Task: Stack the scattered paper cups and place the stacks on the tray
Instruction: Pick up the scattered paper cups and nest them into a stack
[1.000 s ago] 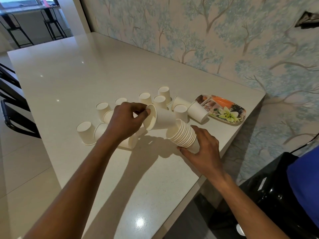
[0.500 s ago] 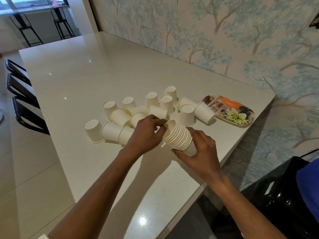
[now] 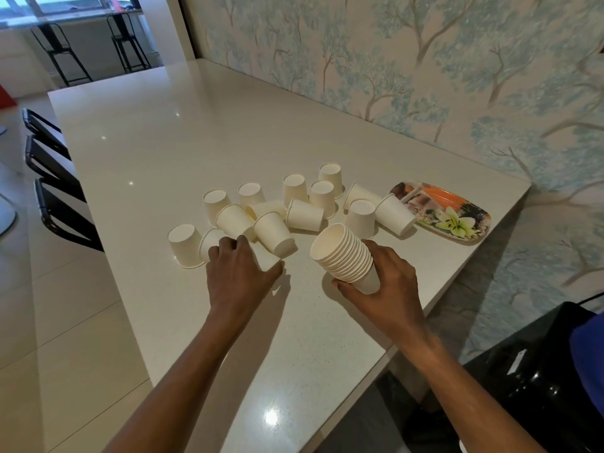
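Several white paper cups (image 3: pixel 295 191) lie scattered on the white table (image 3: pixel 163 132), some upside down, some on their sides. My right hand (image 3: pixel 392 286) grips a stack of nested cups (image 3: pixel 346 256) from below, tilted with its mouth toward the upper left, just above the table. My left hand (image 3: pixel 240 273) is at the near left of the group, fingers curled over a cup lying on its side (image 3: pixel 209 243), most of it hidden under the palm. A floral tray (image 3: pixel 457 220) sits at the right, with no cups on it; one lying cup (image 3: pixel 395 214) touches its left end.
The table's right edge runs just past the tray, and its near edge is close to my forearms. A wallpapered wall stands behind the table. Black chairs (image 3: pixel 55 197) line the left side. A black object (image 3: pixel 539 371) sits low at the right.
My left hand pushed a single cup into the stack, then let go and moved left and down onto a lying cup. My right hand has kept hold of the stack.
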{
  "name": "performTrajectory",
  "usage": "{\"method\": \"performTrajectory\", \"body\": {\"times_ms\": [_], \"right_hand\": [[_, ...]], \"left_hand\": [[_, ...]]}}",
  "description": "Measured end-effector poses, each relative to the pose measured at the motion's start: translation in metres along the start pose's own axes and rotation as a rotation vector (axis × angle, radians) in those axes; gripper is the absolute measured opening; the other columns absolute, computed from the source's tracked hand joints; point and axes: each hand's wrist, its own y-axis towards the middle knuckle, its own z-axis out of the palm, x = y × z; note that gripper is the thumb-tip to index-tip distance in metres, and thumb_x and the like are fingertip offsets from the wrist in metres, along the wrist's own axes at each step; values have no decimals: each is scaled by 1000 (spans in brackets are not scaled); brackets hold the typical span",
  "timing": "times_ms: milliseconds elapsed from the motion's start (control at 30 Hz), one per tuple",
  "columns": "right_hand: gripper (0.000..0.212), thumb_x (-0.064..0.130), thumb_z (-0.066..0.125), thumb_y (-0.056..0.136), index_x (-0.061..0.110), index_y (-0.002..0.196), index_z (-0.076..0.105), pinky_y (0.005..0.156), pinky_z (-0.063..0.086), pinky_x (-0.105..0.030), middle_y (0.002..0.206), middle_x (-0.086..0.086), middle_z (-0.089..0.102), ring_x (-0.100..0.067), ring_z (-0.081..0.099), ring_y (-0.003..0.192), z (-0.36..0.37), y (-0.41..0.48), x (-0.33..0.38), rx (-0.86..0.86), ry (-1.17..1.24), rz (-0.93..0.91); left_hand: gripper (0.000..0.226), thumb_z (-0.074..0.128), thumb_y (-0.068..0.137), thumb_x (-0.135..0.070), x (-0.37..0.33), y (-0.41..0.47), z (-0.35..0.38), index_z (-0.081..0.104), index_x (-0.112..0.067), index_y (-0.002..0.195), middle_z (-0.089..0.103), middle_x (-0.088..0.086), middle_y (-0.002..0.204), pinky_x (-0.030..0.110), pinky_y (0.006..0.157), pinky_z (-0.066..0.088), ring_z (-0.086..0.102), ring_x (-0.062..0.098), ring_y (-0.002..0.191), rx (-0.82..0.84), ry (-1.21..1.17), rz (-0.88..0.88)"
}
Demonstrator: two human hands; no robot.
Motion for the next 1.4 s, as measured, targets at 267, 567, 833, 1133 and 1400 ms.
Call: {"method": "performTrajectory", "body": {"times_ms": [267, 567, 833, 1133, 1400], "right_hand": [[74, 61, 76, 76, 25, 137, 56, 95, 57, -50, 125, 5, 67, -14, 66, 112, 3, -2, -5, 50, -59, 15], [72, 60, 73, 76, 23, 135, 55, 95, 54, -55, 123, 1, 67, -18, 66, 110, 11, -4, 2, 60, -112, -5], [74, 61, 71, 76, 21, 136, 57, 96, 53, -49, 125, 2, 67, -17, 64, 112, 12, -1, 2, 63, -162, -25], [72, 56, 78, 75, 22, 136, 57, 92, 55, -52, 122, 4, 67, -16, 66, 109, 11, -1, -3, 39, -82, 0], [72, 59, 76, 76, 20, 134, 59, 90, 59, -49, 121, 4, 69, -13, 67, 107, 9, 2, -1, 29, -26, -2]], "left_hand": [[86, 80, 70, -64, -16, -3, -23, 57, -17, 137, 62, 6, 130, 36, 88, 46, 58, 23, 115, -77, -428, -54], [61, 73, 84, -51, -49, -16, -14, 59, -20, 135, 64, -9, 124, 5, 70, 45, 62, 9, 106, -29, -640, 86], [31, 42, 108, -31, -56, -34, 1, 67, -21, 125, 72, -5, 108, 22, 75, 51, 64, 5, 97, 206, -768, 239], [37, 53, 99, -43, -28, -8, -6, 68, -15, 118, 65, 2, 114, 42, 81, 56, 65, 20, 96, -171, -608, 106], [64, 65, 90, -47, 22, 21, -10, 51, -9, 139, 45, 10, 148, 48, 86, 51, 58, 36, 120, -15, -170, -152]]}}
